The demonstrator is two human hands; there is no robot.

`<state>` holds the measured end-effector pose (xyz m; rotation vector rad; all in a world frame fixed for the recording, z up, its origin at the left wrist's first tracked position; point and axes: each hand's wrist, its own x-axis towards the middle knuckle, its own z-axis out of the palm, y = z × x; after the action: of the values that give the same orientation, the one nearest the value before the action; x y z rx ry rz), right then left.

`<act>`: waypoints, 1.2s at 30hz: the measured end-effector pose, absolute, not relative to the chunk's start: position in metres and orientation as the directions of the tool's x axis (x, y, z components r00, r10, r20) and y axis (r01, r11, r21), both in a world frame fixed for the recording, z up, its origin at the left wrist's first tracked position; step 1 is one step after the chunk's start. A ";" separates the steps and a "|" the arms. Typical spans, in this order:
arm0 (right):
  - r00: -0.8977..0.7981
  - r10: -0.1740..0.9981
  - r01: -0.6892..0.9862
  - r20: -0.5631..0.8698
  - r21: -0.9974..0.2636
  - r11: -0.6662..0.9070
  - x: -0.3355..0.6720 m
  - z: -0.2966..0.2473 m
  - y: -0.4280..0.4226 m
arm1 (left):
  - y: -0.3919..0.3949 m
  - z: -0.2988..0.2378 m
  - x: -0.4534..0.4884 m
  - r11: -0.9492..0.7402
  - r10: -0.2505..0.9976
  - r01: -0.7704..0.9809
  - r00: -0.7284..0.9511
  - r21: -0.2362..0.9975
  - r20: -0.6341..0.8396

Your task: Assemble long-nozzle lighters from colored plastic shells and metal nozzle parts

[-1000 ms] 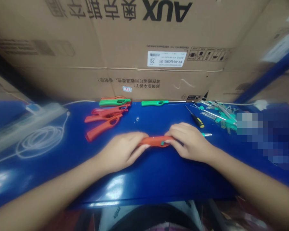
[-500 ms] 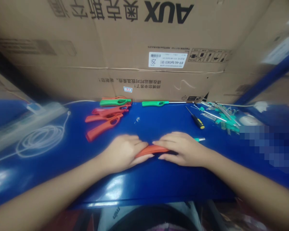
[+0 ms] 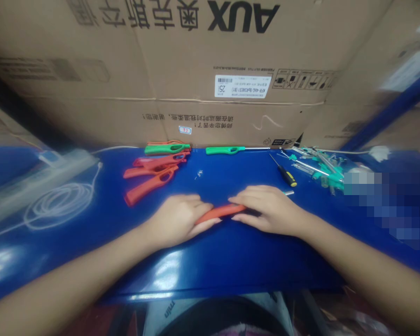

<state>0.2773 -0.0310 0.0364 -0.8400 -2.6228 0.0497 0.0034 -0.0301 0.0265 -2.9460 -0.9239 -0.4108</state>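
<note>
Orange handle (image 3: 220, 213): over the middle of the blue table (image 3: 231, 270), spanned by both our hands and slanting from eight o'clock to two; we cannot tell whether it touches the tabletop.
Left hand (image 3: 177, 221): closed narrowly round the eight o'clock end, fingers above, thumb along the near side.
Right hand (image 3: 275, 210): fingers folded over the two o'clock end, thumb underneath, in a narrow pinch; that end is hidden from us.
Orange plastic: by our judgement light, stiff and smooth, a little slippery under damp fingers, and likelier to crack at a thin edge than to bend; we would hold the thick body, thumb opposite the fingers.
Spare handles (image 3: 150, 185): red and orange, stacked loosely at ten o'clock beside a green handle (image 3: 166, 149).
Green lighter (image 3: 222, 150): at twelve o'clock, metal rod pointing to three.
Screwdriver (image 3: 287, 177): at two o'clock, between our right hand and a heap of metal rods (image 3: 324, 168).
Cardboard (image 3: 182, 70): upright at twelve o'clock, lettering upside down; whether it is a whole box, or holds anything, we cannot see.
</note>
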 end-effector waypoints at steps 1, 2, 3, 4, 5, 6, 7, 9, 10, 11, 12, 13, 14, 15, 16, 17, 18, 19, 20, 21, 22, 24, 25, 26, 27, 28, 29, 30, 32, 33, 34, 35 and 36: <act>-0.742 0.583 0.577 0.333 -0.127 0.807 0.281 0.037 -0.028 | -0.028 0.027 0.002 -0.817 0.567 0.574 0.784 0.051 0.253; -0.742 0.591 0.591 0.317 -0.107 0.799 0.284 0.037 -0.026 | -0.027 0.028 0.000 -0.812 0.575 0.582 0.780 0.051 0.246; -0.748 0.595 0.597 0.295 -0.094 0.797 0.287 0.038 -0.024 | -0.025 0.029 -0.001 -0.809 0.579 0.586 0.780 0.051 0.238; -0.755 0.595 0.597 0.277 -0.087 0.798 0.289 0.037 -0.023 | -0.024 0.029 -0.002 -0.808 0.581 0.587 0.780 0.052 0.231; -0.761 0.592 0.594 0.265 -0.081 0.801 0.291 0.037 -0.022 | -0.023 0.030 -0.003 -0.809 0.581 0.585 0.782 0.055 0.225; -0.767 0.586 0.589 0.262 -0.075 0.805 0.292 0.036 -0.021 | -0.022 0.030 -0.004 -0.811 0.580 0.582 0.784 0.061 0.220; -0.771 0.578 0.584 0.269 -0.065 0.809 0.292 0.036 -0.021 | -0.022 0.030 -0.004 -0.812 0.580 0.579 0.786 0.071 0.216; -0.774 0.551 0.574 0.312 -0.021 0.819 0.292 0.035 -0.022 | -0.023 0.029 -0.004 -0.813 0.581 0.573 0.786 0.104 0.212; -0.776 0.532 0.568 0.338 0.009 0.823 0.292 0.035 -0.023 | -0.025 0.029 -0.004 -0.814 0.581 0.568 0.785 0.125 0.214; -0.778 0.517 0.565 0.357 0.037 0.824 0.292 0.036 -0.025 | -0.026 0.028 -0.004 -0.813 0.582 0.564 0.783 0.147 0.219; -0.780 0.506 0.563 0.368 0.060 0.824 0.291 0.036 -0.026 | -0.027 0.026 -0.003 -0.809 0.587 0.562 0.778 0.171 0.222; -0.782 0.498 0.562 0.375 0.077 0.824 0.291 0.037 -0.027 | -0.029 0.025 -0.002 -0.804 0.594 0.561 0.771 0.198 0.228; -0.782 0.495 0.562 0.379 0.084 0.823 0.290 0.038 -0.028 | -0.030 0.024 -0.001 -0.796 0.604 0.561 0.762 0.226 0.233; -0.779 0.500 0.567 0.379 0.084 0.820 0.289 0.038 -0.029 | -0.031 0.023 0.000 -0.785 0.616 0.565 0.752 0.254 0.235; -0.773 0.512 0.576 0.374 0.079 0.813 0.287 0.038 -0.030 | -0.031 0.022 0.001 -0.774 0.629 0.568 0.741 0.280 0.235; -0.766 0.529 0.590 0.366 0.071 0.805 0.286 0.038 -0.031 | -0.031 0.021 0.001 -0.766 0.637 0.567 0.735 0.304 0.234; -0.756 0.551 0.607 0.355 0.063 0.792 0.285 0.037 -0.031 | -0.030 0.021 0.001 -0.761 0.641 0.564 0.731 0.321 0.235; -0.744 0.575 0.627 0.340 0.057 0.777 0.284 0.037 -0.031 | -0.029 0.021 0.001 -0.759 0.642 0.562 0.730 0.329 0.235; -0.732 0.599 0.647 0.324 0.056 0.761 0.285 0.037 -0.030 | -0.027 0.021 0.000 -0.758 0.643 0.562 0.729 0.333 0.234; -0.720 0.620 0.665 0.311 0.056 0.744 0.286 0.038 -0.028 | -0.025 0.021 -0.001 -0.756 0.645 0.562 0.727 0.335 0.235; -0.705 0.640 0.685 0.304 0.060 0.726 0.288 0.038 -0.026 | -0.022 0.022 -0.003 -0.752 0.650 0.566 0.722 0.337 0.237; -0.671 0.678 0.725 0.299 0.074 0.685 0.294 0.039 -0.021 | -0.018 0.024 -0.006 -0.736 0.671 0.589 0.700 0.335 0.245; -0.654 0.695 0.743 0.297 0.085 0.663 0.297 0.040 -0.018 | -0.015 0.025 -0.008 -0.726 0.684 0.602 0.685 0.333 0.252; -0.637 0.712 0.761 0.296 0.096 0.641 0.301 0.040 -0.015 | -0.013 0.025 -0.009 -0.718 0.694 0.614 0.672 0.328 0.260; -0.618 0.727 0.779 0.299 0.106 0.618 0.305 0.041 -0.012 | -0.011 0.026 -0.011 -0.710 0.703 0.626 0.660 0.323 0.266; -0.597 0.741 0.796 0.307 0.112 0.595 0.309 0.040 -0.009 | -0.009 0.027 -0.012 -0.703 0.711 0.636 0.650 0.319 0.270; -0.576 0.753 0.812 0.319 0.114 0.573 0.312 0.040 -0.006 | -0.008 0.027 -0.013 -0.696 0.717 0.643 0.643 0.318 0.269; -0.554 0.763 0.827 0.332 0.114 0.551 0.315 0.039 -0.004 | -0.007 0.027 -0.014 -0.691 0.722 0.647 0.639 0.322 0.267; -0.527 0.778 0.845 0.343 0.114 0.523 0.319 0.038 -0.001 | -0.006 0.027 -0.015 -0.689 0.724 0.645 0.636 0.331 0.266; -0.530 0.778 0.844 0.337 0.117 0.524 0.320 0.038 0.000 | -0.006 0.027 -0.015 -0.691 0.722 0.641 0.638 0.335 0.269; -0.546 0.772 0.834 0.324 0.122 0.539 0.321 0.038 0.000 | -0.006 0.027 -0.015 -0.696 0.717 0.635 0.640 0.335 0.274; -0.572 0.760 0.817 0.309 0.125 0.563 0.322 0.039 0.000 | -0.007 0.027 -0.015 -0.702 0.711 0.629 0.645 0.335 0.280; -0.600 0.742 0.796 0.299 0.124 0.593 0.321 0.039 0.001 | -0.007 0.027 -0.015 -0.709 0.704 0.621 0.652 0.334 0.281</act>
<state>0.3214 0.0005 0.0394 -1.2770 -2.6059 -0.3619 -0.0145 -0.0069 0.0267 -3.0416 -1.2364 -0.6677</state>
